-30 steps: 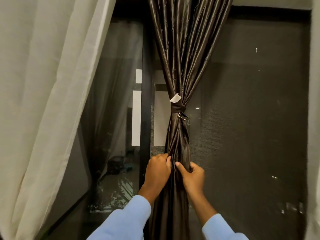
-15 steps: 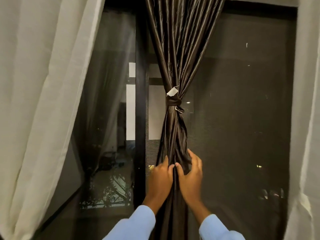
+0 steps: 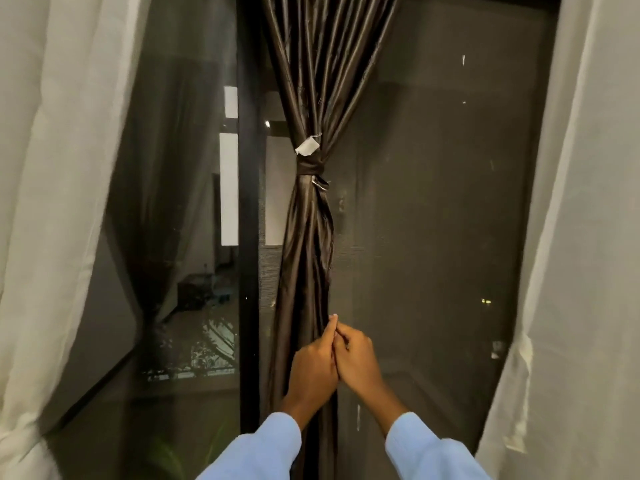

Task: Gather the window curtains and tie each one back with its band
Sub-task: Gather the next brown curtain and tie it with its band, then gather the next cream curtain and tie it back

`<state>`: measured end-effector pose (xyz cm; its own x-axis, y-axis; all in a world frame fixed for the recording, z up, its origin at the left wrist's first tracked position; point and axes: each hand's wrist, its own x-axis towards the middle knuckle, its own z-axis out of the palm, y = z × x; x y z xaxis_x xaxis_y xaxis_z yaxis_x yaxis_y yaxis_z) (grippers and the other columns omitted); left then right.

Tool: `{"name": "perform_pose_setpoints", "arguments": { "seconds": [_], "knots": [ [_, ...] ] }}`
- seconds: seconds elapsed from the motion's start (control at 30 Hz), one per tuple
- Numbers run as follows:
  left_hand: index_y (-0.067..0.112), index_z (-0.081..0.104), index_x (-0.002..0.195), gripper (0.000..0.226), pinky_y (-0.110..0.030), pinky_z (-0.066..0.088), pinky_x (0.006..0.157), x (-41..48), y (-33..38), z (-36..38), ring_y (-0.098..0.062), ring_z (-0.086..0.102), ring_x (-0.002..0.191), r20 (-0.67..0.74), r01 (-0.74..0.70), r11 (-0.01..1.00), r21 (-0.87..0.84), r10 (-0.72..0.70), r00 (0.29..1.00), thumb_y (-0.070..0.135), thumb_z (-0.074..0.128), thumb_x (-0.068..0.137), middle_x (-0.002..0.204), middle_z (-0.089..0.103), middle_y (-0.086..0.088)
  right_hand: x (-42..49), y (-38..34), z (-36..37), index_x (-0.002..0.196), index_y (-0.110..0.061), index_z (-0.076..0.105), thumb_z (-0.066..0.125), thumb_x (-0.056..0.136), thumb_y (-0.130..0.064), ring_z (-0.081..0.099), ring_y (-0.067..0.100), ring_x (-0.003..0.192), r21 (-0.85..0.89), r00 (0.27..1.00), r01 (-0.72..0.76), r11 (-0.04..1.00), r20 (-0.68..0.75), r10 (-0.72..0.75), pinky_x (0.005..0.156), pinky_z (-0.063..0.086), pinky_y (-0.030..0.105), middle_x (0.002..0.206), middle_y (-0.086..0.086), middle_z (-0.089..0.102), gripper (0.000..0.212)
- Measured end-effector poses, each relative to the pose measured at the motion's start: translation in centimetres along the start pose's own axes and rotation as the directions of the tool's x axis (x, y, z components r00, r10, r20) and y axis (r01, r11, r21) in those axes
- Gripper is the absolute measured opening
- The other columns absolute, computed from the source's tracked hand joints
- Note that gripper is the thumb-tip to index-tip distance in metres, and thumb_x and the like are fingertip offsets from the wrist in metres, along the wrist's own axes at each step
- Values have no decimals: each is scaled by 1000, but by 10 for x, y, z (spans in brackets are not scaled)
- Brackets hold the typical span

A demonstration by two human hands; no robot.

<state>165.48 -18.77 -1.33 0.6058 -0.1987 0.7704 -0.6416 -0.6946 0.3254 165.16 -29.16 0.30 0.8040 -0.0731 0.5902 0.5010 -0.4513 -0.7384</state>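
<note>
A dark brown satin curtain (image 3: 308, 258) hangs gathered in the middle of the window. A matching band (image 3: 310, 167) is wrapped tightly round it, with a small white tag (image 3: 307, 147) just above. Low on the bundle, my left hand (image 3: 313, 372) and my right hand (image 3: 358, 362) are pressed together at the curtain's right edge. The left forefinger and thumb pinch a fold of that edge. The right hand's fingers curl in against the same fold from the right.
White sheer curtains hang loose at the left (image 3: 52, 202) and the right (image 3: 588, 237). A black window post (image 3: 247, 237) stands just left of the brown curtain. Dark glass (image 3: 433, 220) with a mesh screen lies behind.
Both hands have let go of the front of the bundle and have come together at its right edge, a little lower in view. The tied band has not moved.
</note>
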Motion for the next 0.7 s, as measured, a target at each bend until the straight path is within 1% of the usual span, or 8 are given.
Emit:
{"name": "perform_pose_setpoints", "arguments": {
  "seconds": [0.07, 0.1, 0.2, 0.3, 0.37, 0.5, 0.63, 0.7],
  "knots": [
    [21, 23, 149, 61, -27, 51, 73, -3, 14, 13, -14, 66, 83, 31, -3, 1000, 0, 3, 1000, 17, 50, 95, 103, 70, -3, -10, 6, -14, 81, -12, 63, 44, 102, -13, 61, 13, 62, -38, 1000, -26, 999, 10, 26, 59, 49, 35, 70, 3, 66, 29],
    [20, 25, 149, 60, -29, 52, 77, -5, 26, 21, -15, 66, 88, 44, 5, 1000, -5, -4, 999, 17, 50, 95, 107, 69, -3, -16, 12, -26, 82, -10, 63, 44, 102, -12, 60, 13, 62, -56, 999, -42, 998, 7, 42, 58, 48, 33, 71, 3, 66, 28],
    [22, 25, 150, 60, -32, 49, 79, -10, 56, 42, -20, 65, 91, 119, 27, 999, 21, -29, 992, 18, 48, 94, 109, 69, -4, -32, 26, -58, 92, -8, 65, 45, 101, -10, 59, 6, 65, -115, 997, -70, 991, -17, 69, 59, 41, 16, 76, -1, 65, 21],
    [22, 27, 149, 61, -33, 48, 81, -19, 93, 67, -24, 65, 95, 181, 6, 1000, 12, -8, 983, 17, 48, 93, 112, 68, -8, -53, 42, -99, 100, -10, 66, 46, 101, -11, 63, 3, 73, -114, 991, -130, 985, -38, 126, 72, 44, 16, 83, -3, 68, 20],
    [21, 32, 148, 59, -35, 50, 82, -26, 119, 83, -25, 65, 97, 200, -11, 1000, -29, 17, 980, 16, 50, 92, 114, 67, -8, -69, 55, -126, 95, -13, 64, 46, 99, -8, 63, -2, 71, -105, 987, -155, 982, -64, 149, 65, 44, 11, 80, -5, 66, 19],
    [19, 37, 145, 53, -34, 51, 89, -38, 167, 118, -22, 65, 102, 220, -58, 990, -127, 85, 972, 17, 52, 95, 120, 66, -7, -96, 78, -180, 95, -9, 65, 47, 98, -8, 64, 10, 72, -84, 968, -234, 969, -111, 224, 66, 50, 25, 82, 1, 69, 18],
    [21, 44, 141, 51, -35, 51, 91, -51, 219, 157, -23, 63, 105, 237, -52, 976, -213, 104, 966, 16, 55, 92, 123, 63, -6, -126, 100, -240, 106, -8, 66, 48, 99, -10, 64, 10, 82, -120, 961, -253, 960, -145, 235, 69, 47, 12, 94, 3, 69, 19],
    [20, 48, 139, 49, -34, 52, 89, -55, 240, 173, -23, 63, 103, 234, -55, 969, -240, 112, 966, 16, 56, 91, 121, 63, -5, -137, 109, -264, 107, -8, 67, 49, 99, -10, 63, 4, 83, -128, 960, -256, 958, -147, 237, 69, 45, 6, 96, 1, 69, 19]
  ]
}}
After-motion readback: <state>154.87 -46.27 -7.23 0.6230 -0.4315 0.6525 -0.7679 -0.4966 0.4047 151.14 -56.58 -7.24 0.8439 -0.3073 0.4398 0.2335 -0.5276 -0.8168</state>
